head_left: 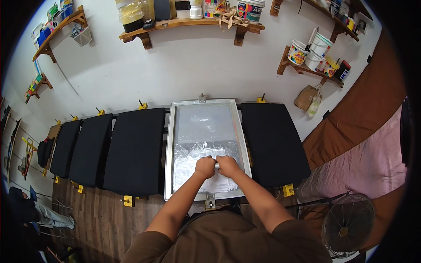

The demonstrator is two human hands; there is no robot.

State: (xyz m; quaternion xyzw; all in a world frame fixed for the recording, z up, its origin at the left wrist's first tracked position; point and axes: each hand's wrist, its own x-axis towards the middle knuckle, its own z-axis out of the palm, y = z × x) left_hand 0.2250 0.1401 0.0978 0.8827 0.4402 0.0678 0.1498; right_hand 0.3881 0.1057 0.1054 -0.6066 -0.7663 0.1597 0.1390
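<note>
A metal-framed printing screen (169,144) lies flat on the long bench, its mesh smeared with white ink (197,153). Both fists grip one squeegee handle (216,165) over the screen's lower half. My left hand (204,167) holds its left end and my right hand (228,165) its right end, knuckles almost touching. The blade below the hands is hidden. My forearms reach in from the lower edge.
Black padded pallets (135,149) flank the screen, several to the left and one (272,144) to the right. Yellow clamps (128,200) mark the bench edge. Wall shelves hold paint tubs (307,52). A floor fan (347,225) stands at lower right, beside pink cloth (368,166).
</note>
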